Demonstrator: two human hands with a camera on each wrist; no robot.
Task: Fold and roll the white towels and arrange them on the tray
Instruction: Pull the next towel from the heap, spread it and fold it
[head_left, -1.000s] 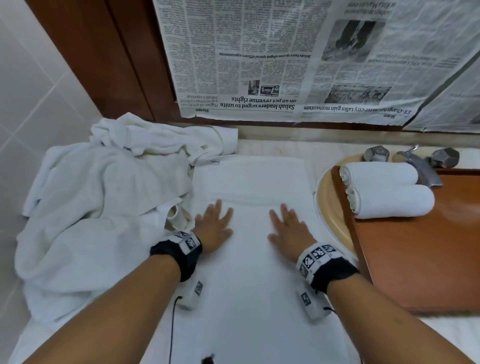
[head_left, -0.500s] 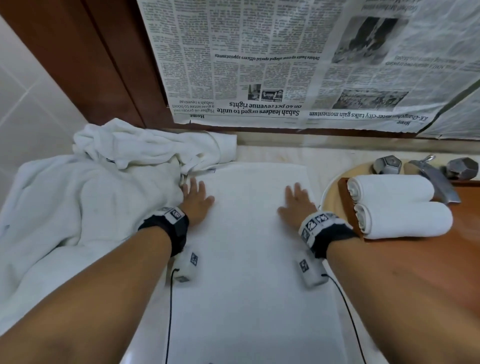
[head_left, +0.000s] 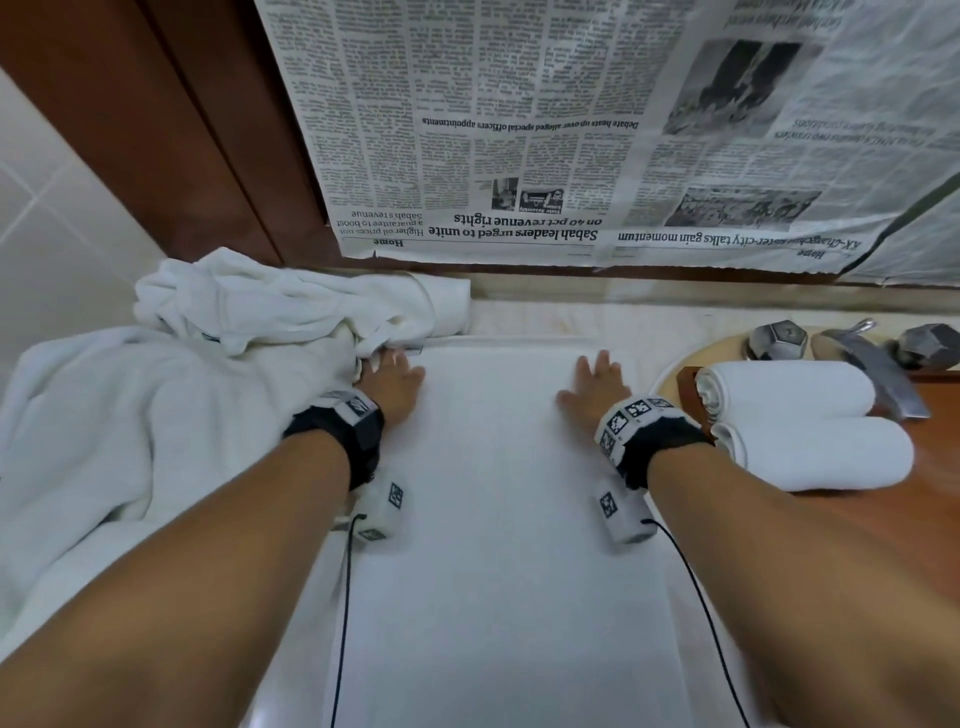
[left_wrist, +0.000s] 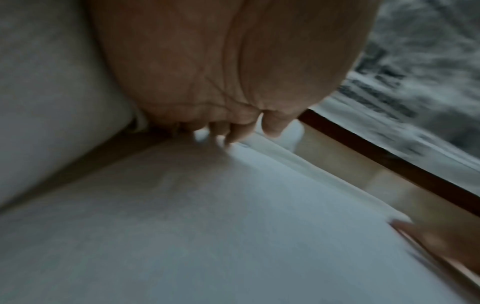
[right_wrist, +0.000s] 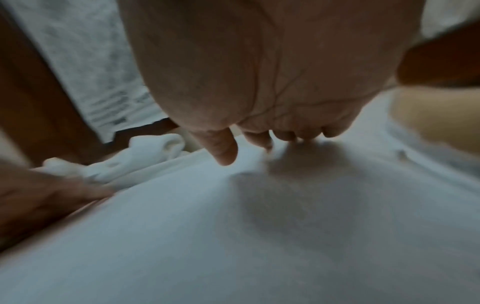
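Note:
A folded white towel (head_left: 498, 519) lies flat as a long strip on the counter in front of me. My left hand (head_left: 392, 376) presses flat on its far left corner, fingers straight. My right hand (head_left: 597, 384) presses flat near its far right corner. Both palms lie on the cloth in the wrist views, the left hand (left_wrist: 221, 131) and the right hand (right_wrist: 259, 142). Two rolled white towels (head_left: 789, 395) (head_left: 815, 454) lie side by side on the brown wooden tray (head_left: 930, 499) at the right.
A heap of loose white towels (head_left: 171, 395) covers the counter at the left, touching the flat towel's edge. Chrome tap handles and spout (head_left: 852, 348) stand behind the tray over a beige basin (head_left: 675, 369). Newspaper (head_left: 571, 130) covers the wall ahead.
Both hands slid flat over the towel from its middle outward and away from me, ending at its far corners. The head view moved closer.

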